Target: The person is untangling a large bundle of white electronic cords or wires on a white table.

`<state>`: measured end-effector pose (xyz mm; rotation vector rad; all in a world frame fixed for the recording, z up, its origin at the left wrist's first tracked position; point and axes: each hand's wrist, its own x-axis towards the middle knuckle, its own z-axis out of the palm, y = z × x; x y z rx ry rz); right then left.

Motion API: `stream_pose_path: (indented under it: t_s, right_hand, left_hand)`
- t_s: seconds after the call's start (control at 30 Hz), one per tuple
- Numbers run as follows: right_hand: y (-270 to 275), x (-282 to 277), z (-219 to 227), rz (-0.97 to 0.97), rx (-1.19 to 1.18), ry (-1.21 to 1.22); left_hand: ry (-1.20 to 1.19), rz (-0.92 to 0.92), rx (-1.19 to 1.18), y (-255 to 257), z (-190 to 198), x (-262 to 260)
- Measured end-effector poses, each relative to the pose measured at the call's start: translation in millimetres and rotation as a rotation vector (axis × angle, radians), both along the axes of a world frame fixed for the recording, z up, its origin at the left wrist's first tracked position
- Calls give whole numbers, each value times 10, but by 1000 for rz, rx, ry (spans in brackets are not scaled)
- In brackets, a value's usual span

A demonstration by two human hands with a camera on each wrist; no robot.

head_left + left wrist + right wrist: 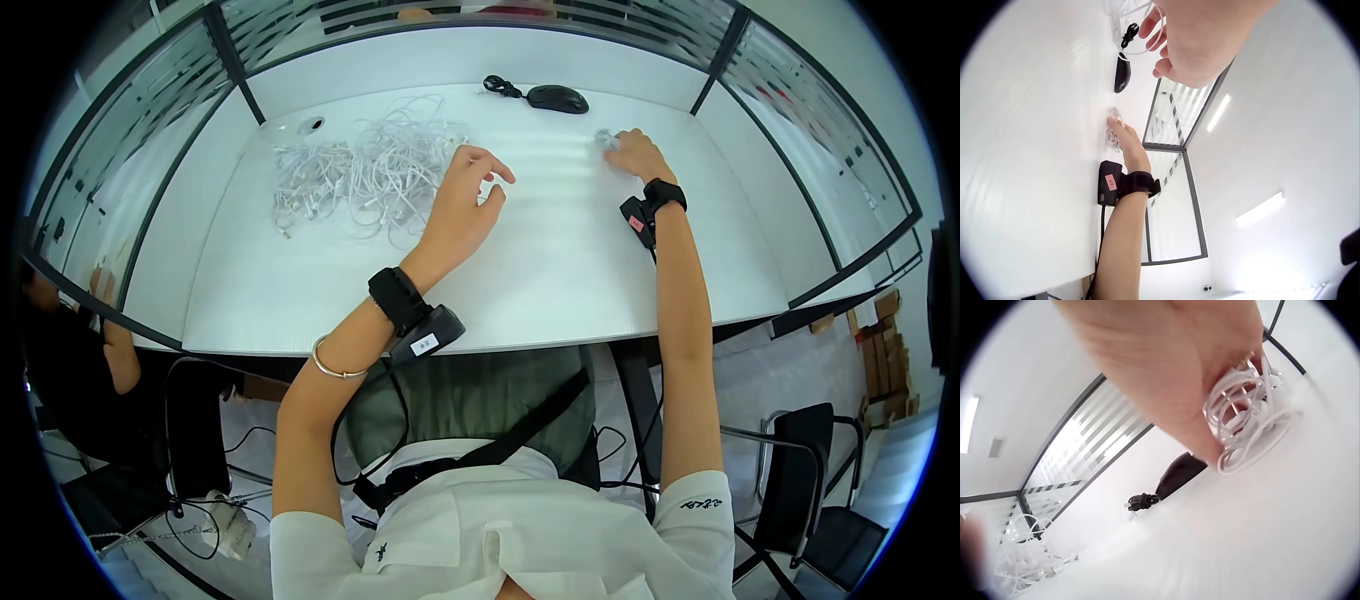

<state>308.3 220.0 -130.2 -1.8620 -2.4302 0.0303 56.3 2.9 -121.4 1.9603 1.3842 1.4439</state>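
Note:
At the back right of the table, my right hand (pixel 640 155) holds a coiled bundle of white wired earphones (pixel 1244 406) between thumb and fingers. A gold-coloured plug (pixel 1247 359) sticks out of the coil, close above the tabletop. My left hand (pixel 465 205) is over the middle of the table, beside the right edge of a tangled heap of white cables (pixel 395 165). Its fingers are loosely bent, thumb apart from them, with nothing held between. In the left wrist view a thin white cable loop (pixel 1161 31) overlaps the left fingers.
A black mouse (pixel 557 98) with its cord (pixel 502 87) bundled lies near the back panel. Behind the heap at the left is a clear roll with a dark centre (pixel 313 125). Low partitions (pixel 480 55) enclose the table's back and sides. Another person (pixel 80 350) sits at the left.

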Motion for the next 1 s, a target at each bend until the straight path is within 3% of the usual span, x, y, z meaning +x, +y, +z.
stream_pose_path:
  t_s: [0.13, 0.17, 0.3, 0.33, 0.5, 0.6, 0.87, 1.0]
  right_hand:
    - [-28, 39, 43, 159, -2, 263]
    - [-95, 36, 67, 220, 3, 351]
    - [-841, -504, 468, 600, -84, 636]
    - [-917, -643, 460, 770, 62, 587]
    - [-1373, -959, 572, 884, 185, 656]
    - [-1365, -981, 507, 895, 240, 651]
    - [-1425, -1093, 453, 924, 466, 489]
    - [-1427, -1053, 443, 961, 444, 561]
  left_hand:
    - [11, -18, -4, 24, -18, -32]
    - [-78, -38, -32, 26, -7, -26]
    - [-383, -104, -119, 78, 47, -16]
    - [-443, -115, -135, 107, 51, -39]
    - [-568, -39, -138, 132, 90, -101]
    - [-552, -152, -112, 129, 112, -161]
    - [-594, -138, -58, 143, 52, -139]
    - [-563, -111, -6, 140, 64, -163]
